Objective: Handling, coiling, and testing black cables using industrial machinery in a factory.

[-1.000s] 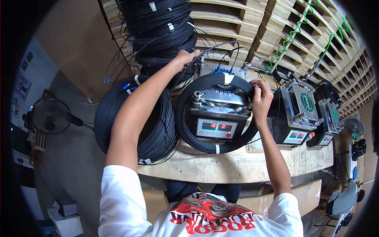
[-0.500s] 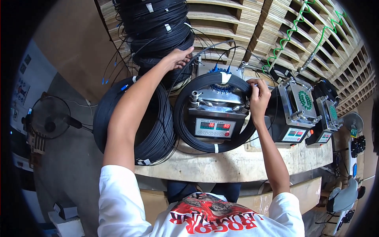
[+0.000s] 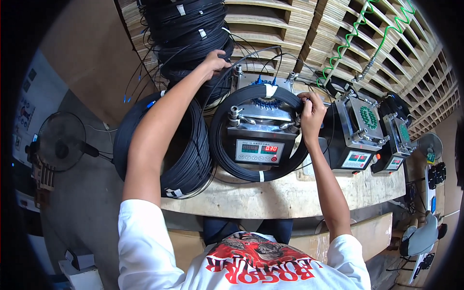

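Observation:
A coil of black cable, bound with white tape, leans around the front of a metal-topped machine with a lit panel. My right hand is closed at the coil's upper right rim, its fingertips partly hidden. My left hand reaches up beside a tall stack of black cable coils. Its thumb stands apart from the fingers, and a loose black cable arcs past the fingertips. Blue connectors ring the machine's plate. Under my left forearm stands another pile of coils.
Two similar machines with green-dotted plates stand to the right on the wooden table. Green coiled hoses hang before wooden pallets. A fan stands at left; a person sits far right.
My left thumb has lifted away from the fingers beside the loose cable. The machine's lit display has changed. My right hand stays on the coil, and the whole view has shifted slightly.

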`<state>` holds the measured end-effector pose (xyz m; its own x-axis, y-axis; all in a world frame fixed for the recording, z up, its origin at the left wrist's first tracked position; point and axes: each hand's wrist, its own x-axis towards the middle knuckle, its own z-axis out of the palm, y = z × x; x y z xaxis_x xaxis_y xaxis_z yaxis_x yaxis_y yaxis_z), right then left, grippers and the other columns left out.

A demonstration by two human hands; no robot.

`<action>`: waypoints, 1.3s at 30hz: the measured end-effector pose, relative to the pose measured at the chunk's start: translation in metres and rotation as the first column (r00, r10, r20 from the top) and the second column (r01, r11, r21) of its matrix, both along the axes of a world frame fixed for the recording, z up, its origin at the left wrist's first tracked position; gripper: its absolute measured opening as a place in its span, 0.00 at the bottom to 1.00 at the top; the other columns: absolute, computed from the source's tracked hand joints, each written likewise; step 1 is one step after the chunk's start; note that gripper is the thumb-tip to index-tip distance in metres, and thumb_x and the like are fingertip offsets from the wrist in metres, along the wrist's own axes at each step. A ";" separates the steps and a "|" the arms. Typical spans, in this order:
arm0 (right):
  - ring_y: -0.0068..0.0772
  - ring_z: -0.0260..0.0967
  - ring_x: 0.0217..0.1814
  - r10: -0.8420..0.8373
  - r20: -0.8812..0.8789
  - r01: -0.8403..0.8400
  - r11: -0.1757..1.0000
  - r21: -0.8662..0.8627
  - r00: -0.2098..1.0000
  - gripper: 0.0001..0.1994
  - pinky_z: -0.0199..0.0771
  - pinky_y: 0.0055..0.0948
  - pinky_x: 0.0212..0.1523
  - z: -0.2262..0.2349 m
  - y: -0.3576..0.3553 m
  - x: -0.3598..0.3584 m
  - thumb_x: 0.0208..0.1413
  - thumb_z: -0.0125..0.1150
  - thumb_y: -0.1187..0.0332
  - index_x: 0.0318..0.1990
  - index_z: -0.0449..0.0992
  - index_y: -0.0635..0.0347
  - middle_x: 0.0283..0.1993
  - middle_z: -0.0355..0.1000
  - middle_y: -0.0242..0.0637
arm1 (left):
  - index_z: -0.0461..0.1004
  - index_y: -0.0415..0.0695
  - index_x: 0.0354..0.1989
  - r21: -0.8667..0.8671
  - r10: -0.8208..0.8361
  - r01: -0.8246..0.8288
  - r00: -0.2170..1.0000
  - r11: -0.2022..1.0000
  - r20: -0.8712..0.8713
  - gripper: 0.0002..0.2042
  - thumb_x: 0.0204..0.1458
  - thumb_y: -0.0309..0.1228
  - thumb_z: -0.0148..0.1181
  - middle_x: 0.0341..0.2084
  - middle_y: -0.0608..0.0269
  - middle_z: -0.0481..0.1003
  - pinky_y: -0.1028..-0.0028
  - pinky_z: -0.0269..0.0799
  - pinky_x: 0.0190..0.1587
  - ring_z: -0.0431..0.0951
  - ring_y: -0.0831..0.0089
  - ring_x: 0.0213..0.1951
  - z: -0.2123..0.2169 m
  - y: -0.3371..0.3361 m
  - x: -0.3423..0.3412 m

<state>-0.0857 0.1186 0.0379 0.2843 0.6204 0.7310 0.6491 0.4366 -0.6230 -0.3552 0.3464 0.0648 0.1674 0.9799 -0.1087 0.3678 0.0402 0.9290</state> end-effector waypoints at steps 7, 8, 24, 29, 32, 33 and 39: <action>0.46 0.72 0.34 0.000 0.016 -0.001 1.000 0.021 1.000 0.09 0.69 0.37 0.38 -0.001 -0.002 0.002 0.56 0.48 0.78 0.32 0.76 0.71 0.32 0.73 0.48 | 0.73 0.45 0.55 0.337 0.016 -0.095 0.973 0.937 0.232 0.18 0.55 0.25 0.59 0.39 0.61 0.76 0.74 0.79 0.41 0.79 0.74 0.40 0.088 -0.059 -0.009; 0.46 0.72 0.34 0.002 0.011 -0.002 1.000 0.020 1.000 0.09 0.69 0.37 0.38 -0.001 0.000 -0.001 0.56 0.48 0.77 0.32 0.76 0.70 0.32 0.73 0.48 | 0.73 0.42 0.53 0.475 0.025 -0.160 0.961 0.866 0.277 0.16 0.55 0.25 0.59 0.39 0.60 0.76 0.74 0.79 0.41 0.79 0.74 0.39 0.099 -0.074 -0.011; 0.48 0.74 0.31 -0.084 -0.028 0.085 0.995 0.044 0.996 0.12 0.71 0.39 0.37 -0.005 -0.001 -0.005 0.54 0.47 0.75 0.33 0.79 0.69 0.31 0.77 0.51 | 0.63 0.44 0.65 0.895 0.450 -0.061 0.878 0.443 -0.163 0.37 0.50 0.50 0.68 0.62 0.40 0.58 0.49 0.55 0.64 0.60 0.43 0.62 -0.061 -0.260 0.025; 0.47 0.74 0.31 -0.067 -0.045 0.069 0.996 0.055 0.997 0.12 0.71 0.38 0.36 -0.007 0.000 0.001 0.53 0.47 0.75 0.33 0.79 0.69 0.31 0.77 0.51 | 0.59 0.43 0.65 0.931 0.441 -0.051 0.889 0.360 -0.122 0.34 0.55 0.48 0.60 0.62 0.40 0.58 0.48 0.55 0.63 0.60 0.43 0.62 -0.080 -0.251 0.030; 0.48 0.74 0.32 -0.077 -0.044 0.080 0.995 0.057 0.996 0.12 0.71 0.38 0.37 -0.007 0.000 -0.001 0.53 0.47 0.75 0.32 0.79 0.70 0.31 0.76 0.51 | 0.59 0.40 0.63 0.954 0.373 -0.050 0.926 0.294 -0.066 0.29 0.58 0.43 0.54 0.62 0.40 0.59 0.48 0.55 0.63 0.62 0.43 0.61 -0.086 -0.247 0.023; 0.48 0.74 0.32 -0.079 -0.039 0.081 0.995 0.057 0.996 0.12 0.71 0.38 0.38 -0.007 0.000 -0.003 0.53 0.47 0.75 0.32 0.79 0.70 0.31 0.76 0.52 | 0.59 0.40 0.63 0.954 0.369 -0.047 0.927 0.296 -0.069 0.29 0.58 0.43 0.54 0.62 0.40 0.59 0.48 0.55 0.63 0.62 0.43 0.61 -0.089 -0.245 0.020; 0.48 0.73 0.33 -0.080 -0.030 0.081 0.995 0.065 0.996 0.12 0.70 0.39 0.38 -0.008 0.001 0.001 0.53 0.47 0.74 0.32 0.78 0.69 0.30 0.74 0.52 | 0.60 0.36 0.58 0.949 0.188 -0.180 0.973 0.259 0.133 0.17 0.62 0.27 0.45 0.60 0.36 0.63 0.52 0.62 0.61 0.68 0.43 0.56 -0.093 -0.240 0.015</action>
